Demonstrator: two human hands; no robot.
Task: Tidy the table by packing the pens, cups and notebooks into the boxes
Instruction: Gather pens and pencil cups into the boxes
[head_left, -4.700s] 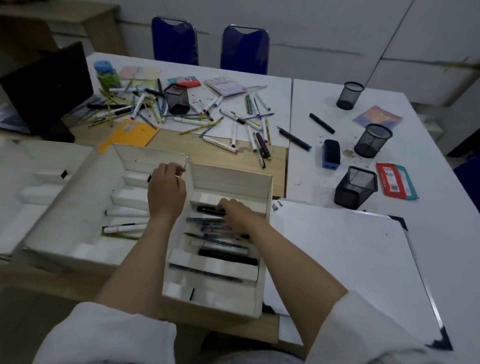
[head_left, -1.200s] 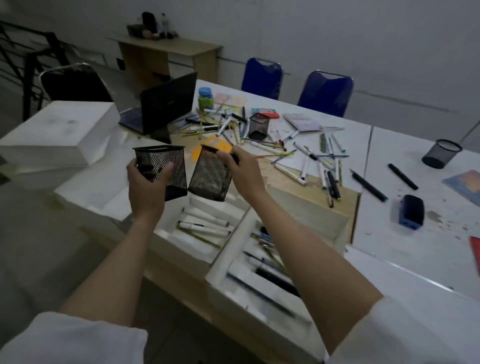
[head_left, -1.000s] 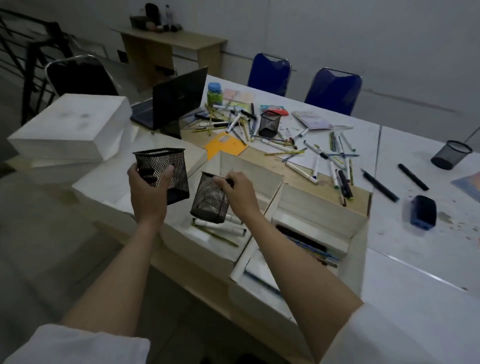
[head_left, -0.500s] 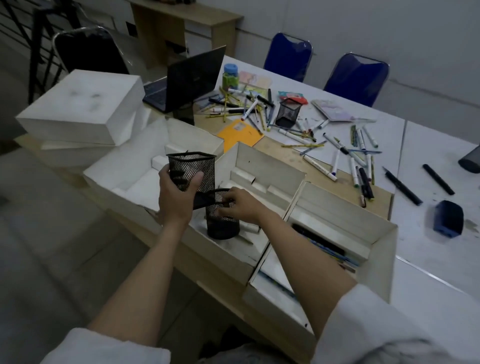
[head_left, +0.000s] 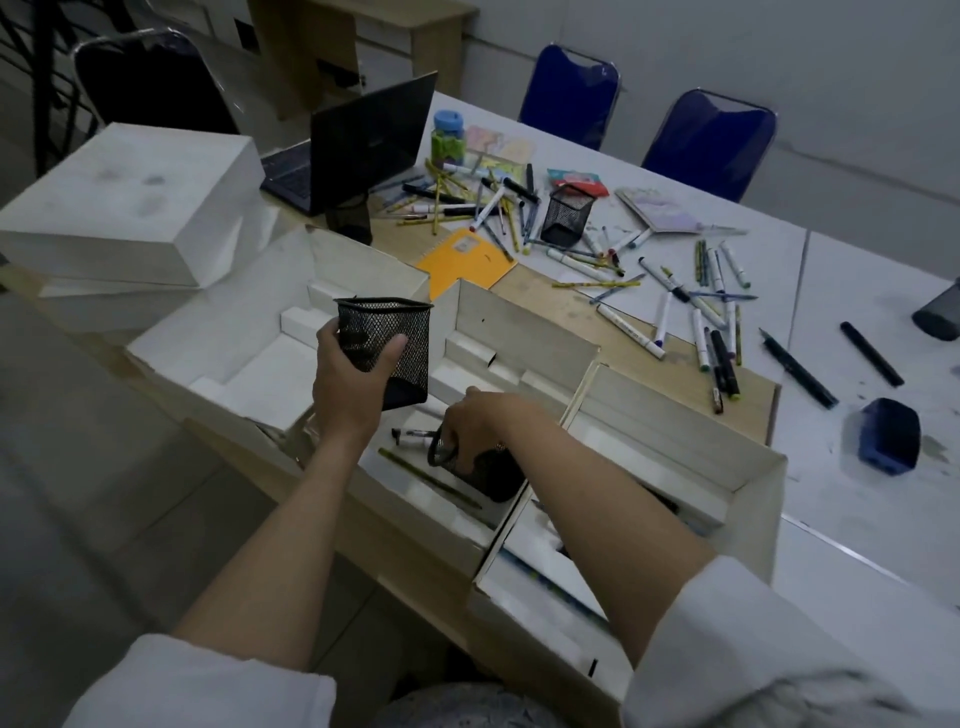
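Two mesh pen cups are gripped, and the right hand, fingers curled on its tilted cup, should seat it flat in the middle box before the left hand lowers its upright cup beside those fingers.

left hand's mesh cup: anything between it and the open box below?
Nothing visible blocks it. The left hand holds the mesh cup in open air above the middle box; the right hand and second cup fill its near corner.

Your left hand holds one mesh cup above the middle box, while your right hand grips another mesh cup inside it. Loose pens lie on the table behind the boxes, the laptop far left.
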